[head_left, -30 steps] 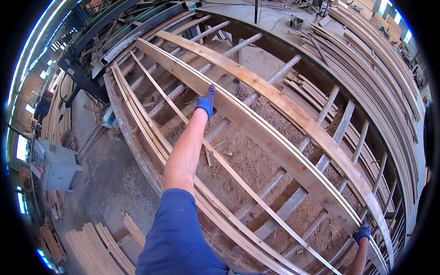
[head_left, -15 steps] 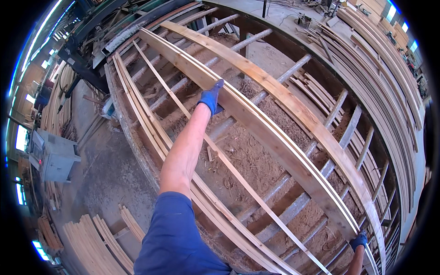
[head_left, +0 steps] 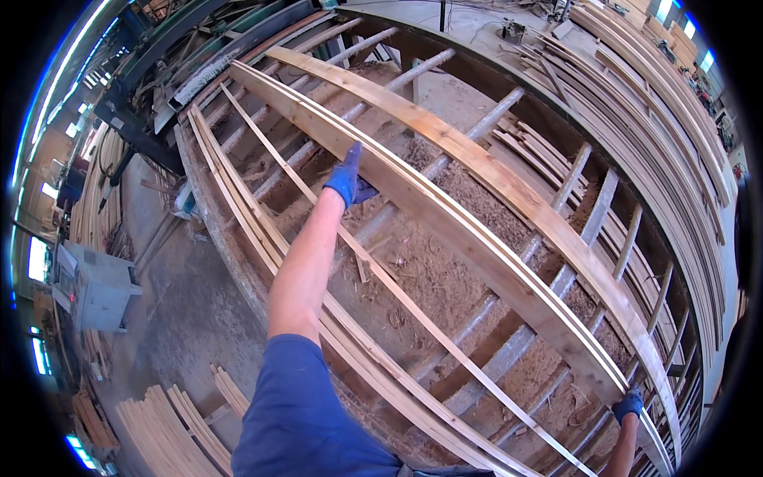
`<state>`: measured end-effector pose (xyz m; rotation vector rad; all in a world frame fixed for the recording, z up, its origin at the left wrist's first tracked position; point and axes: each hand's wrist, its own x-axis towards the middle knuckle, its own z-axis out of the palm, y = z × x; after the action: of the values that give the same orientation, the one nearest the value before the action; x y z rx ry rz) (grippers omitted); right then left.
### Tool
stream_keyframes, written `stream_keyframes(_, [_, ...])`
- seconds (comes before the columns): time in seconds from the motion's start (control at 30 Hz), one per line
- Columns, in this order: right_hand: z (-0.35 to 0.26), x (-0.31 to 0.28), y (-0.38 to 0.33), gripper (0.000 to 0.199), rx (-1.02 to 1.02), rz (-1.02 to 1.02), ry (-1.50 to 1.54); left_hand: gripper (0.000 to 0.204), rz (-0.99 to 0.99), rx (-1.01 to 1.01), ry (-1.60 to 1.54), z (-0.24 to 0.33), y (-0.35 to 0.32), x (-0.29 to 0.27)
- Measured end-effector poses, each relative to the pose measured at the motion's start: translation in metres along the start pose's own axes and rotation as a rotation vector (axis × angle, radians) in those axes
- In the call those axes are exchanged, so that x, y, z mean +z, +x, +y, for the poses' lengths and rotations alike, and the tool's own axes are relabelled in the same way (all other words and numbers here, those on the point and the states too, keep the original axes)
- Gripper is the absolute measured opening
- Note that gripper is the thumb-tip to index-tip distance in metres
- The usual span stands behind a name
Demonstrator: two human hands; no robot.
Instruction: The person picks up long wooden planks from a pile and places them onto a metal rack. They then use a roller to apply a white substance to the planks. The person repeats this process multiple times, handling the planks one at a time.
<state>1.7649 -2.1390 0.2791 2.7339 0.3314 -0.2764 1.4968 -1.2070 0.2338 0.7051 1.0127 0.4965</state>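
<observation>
Clear channel at mid-frame between edge-on timber (head_left: 477, 258) and thin strip (head_left: 429, 322), crossed beneath by metal bars (head_left: 499, 110); left hand (head_left: 347, 180) blocks its upper-left stretch. Second gap right of centre, bounded by flat board (head_left: 477, 160). Bundled strips (head_left: 397, 388) obstruct lower centre.

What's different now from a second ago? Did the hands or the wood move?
The left hand has opened a bit: its gloved fingers now spread away from the thumb at the long middle plank. The right hand stayed on that plank near its right end. The middle plank, the flat plank beyond it and the narrow wooden strip all stayed put.
</observation>
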Motion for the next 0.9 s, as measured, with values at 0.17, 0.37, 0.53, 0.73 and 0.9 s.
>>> stream_keyframes(0.17, [-0.007,0.000,-0.003,0.079,0.017,0.005,0.052,0.093,0.127,-0.010,0.118,0.010,0.006,-0.001])
stream_keyframes(0.37, [0.003,0.018,-0.018,0.070,0.020,0.105,0.100,0.083,0.045,0.015,0.115,0.008,-0.004,-0.006])
stream_keyframes(0.53, [-0.009,0.011,-0.023,0.058,-0.002,0.146,0.088,0.076,-0.021,0.040,0.060,0.003,0.000,-0.017])
stream_keyframes(0.73, [0.004,0.019,-0.021,0.068,0.053,0.088,0.155,0.068,-0.035,0.135,-0.060,-0.011,0.002,-0.017])
stream_keyframes(0.9, [0.007,0.013,-0.020,0.089,0.031,-0.006,0.035,0.067,0.044,0.260,-0.063,-0.021,-0.003,-0.008])
